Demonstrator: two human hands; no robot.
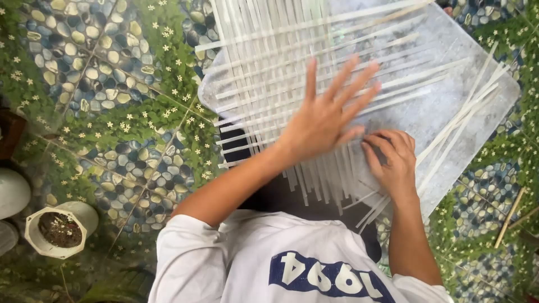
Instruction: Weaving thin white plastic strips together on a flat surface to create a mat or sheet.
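— What's under my hands?

— A mat (264, 84) of pale, flat strips, half woven. Long strips run away from me, side by side; others cross them, going over and under. It lies flat on a grey board (449, 106) on the floor.

— And the edges?

— Loose. The near ends fan out unwoven towards my lap, and the cross strips stick out past the weave on the right, uneven in length. A few spare strips (466, 112) lie slanting across the board, to the right of the weave.

— Where do I touch it?

— My left hand (325, 118) lies spread flat on the weave; my right hand (393, 160) pinches the loose ends at the near right corner.
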